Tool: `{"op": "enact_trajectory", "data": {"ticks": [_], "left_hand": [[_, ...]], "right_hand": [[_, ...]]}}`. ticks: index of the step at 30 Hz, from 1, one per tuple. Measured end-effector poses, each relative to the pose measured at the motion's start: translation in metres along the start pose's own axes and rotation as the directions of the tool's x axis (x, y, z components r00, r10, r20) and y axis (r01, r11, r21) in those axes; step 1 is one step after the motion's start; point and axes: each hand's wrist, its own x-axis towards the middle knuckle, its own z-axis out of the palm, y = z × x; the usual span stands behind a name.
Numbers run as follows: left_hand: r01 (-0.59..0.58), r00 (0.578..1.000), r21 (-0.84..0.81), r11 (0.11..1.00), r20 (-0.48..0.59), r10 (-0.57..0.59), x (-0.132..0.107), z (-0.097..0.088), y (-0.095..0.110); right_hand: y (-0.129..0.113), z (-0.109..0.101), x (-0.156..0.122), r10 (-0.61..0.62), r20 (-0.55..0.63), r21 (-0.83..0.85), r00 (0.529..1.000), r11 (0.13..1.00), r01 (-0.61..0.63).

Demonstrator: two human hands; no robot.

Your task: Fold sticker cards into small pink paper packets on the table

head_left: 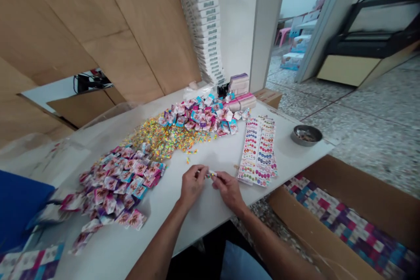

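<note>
Above the front of the white table (200, 223), my left hand (193, 183) and my right hand (228, 188) meet with fingertips pinched. Between them is a small whitish piece with yellow-green spots (211, 175); its kind is too small to tell, and the fingers partly cover it. Left of my hands lies a heap of small printed packets (123, 179) in pink, purple and blue. Behind that spreads a pile of tiny yellow, green and orange pieces (157, 138). Sheets of round stickers (258, 151) lie to the right of my right hand.
Another packet heap (203, 113) sits at the back, beside folded pink-and-white bundles (241, 101). A tall stack of white boxes (208, 26) rises behind. A round metal dish (306, 134) is near the right edge. An open carton (348, 223) of coloured boxes stands lower right.
</note>
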Motion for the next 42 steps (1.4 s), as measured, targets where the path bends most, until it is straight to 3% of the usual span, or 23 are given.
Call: {"op": "enact_trajectory", "data": {"ticks": [2,5,9,14,18,20,22,25,28,31,33,35,39,42], "left_hand": [[-0.094,0.993,0.153,0.984,-0.053,0.104,0.026,0.001,0.005],[-0.231,0.973,0.413,0.881,0.076,0.219,0.076,0.016,0.019],[-0.251,0.960,0.625,0.739,0.258,0.108,0.137,0.057,0.031],[-0.188,0.969,0.618,0.763,0.244,0.041,0.172,0.098,0.024],[-0.249,0.960,0.541,0.803,0.250,0.129,0.175,0.094,0.026],[-0.316,0.934,0.473,0.822,0.306,0.183,0.169,0.074,0.035],[-0.312,0.907,0.372,0.874,0.391,0.158,0.157,0.042,0.047],[-0.131,0.876,0.228,0.965,0.482,0.005,0.122,-0.021,0.064],[0.068,0.846,0.187,0.980,0.510,-0.156,0.072,-0.082,0.073],[0.267,0.773,0.134,0.954,0.562,-0.295,0.020,-0.115,0.068],[0.377,0.742,0.068,0.924,0.575,-0.345,-0.009,-0.119,0.058],[0.425,0.755,-0.013,0.905,0.556,-0.347,-0.032,-0.111,0.045],[0.433,0.837,-0.177,0.884,0.443,-0.321,-0.068,-0.084,0.022],[0.404,0.913,-0.263,0.876,0.181,-0.366,-0.091,-0.066,0.015]], "right_hand": [[-0.005,0.000,0.002,-0.034,0.047,-0.052,0.998,0.998,0.037],[-0.012,0.001,0.005,-0.086,0.156,-0.148,0.984,0.983,0.109],[-0.016,0.002,0.007,-0.094,0.178,-0.199,0.980,0.972,0.129],[-0.015,0.002,0.010,-0.097,0.171,-0.221,0.980,0.966,0.134],[-0.012,0.002,0.013,-0.102,0.168,-0.216,0.981,0.967,0.137],[-0.011,0.001,0.013,-0.100,0.167,-0.205,0.981,0.970,0.134],[-0.009,0.000,0.011,-0.097,0.170,-0.178,0.981,0.976,0.127],[-0.005,-0.005,0.007,-0.064,0.173,-0.091,0.983,0.993,0.080],[-0.003,-0.008,0.004,0.036,0.112,0.024,0.993,0.999,-0.039],[-0.011,0.002,0.000,0.187,-0.049,0.190,0.981,0.966,-0.174],[-0.021,0.018,-0.006,0.235,-0.093,0.302,0.968,0.933,-0.197],[-0.029,0.040,-0.013,0.238,-0.049,0.351,0.970,0.913,-0.207],[-0.024,0.075,-0.028,0.330,0.010,0.315,0.944,0.895,-0.316],[-0.010,0.084,-0.032,0.337,-0.094,0.270,0.937,0.914,-0.301]]}}
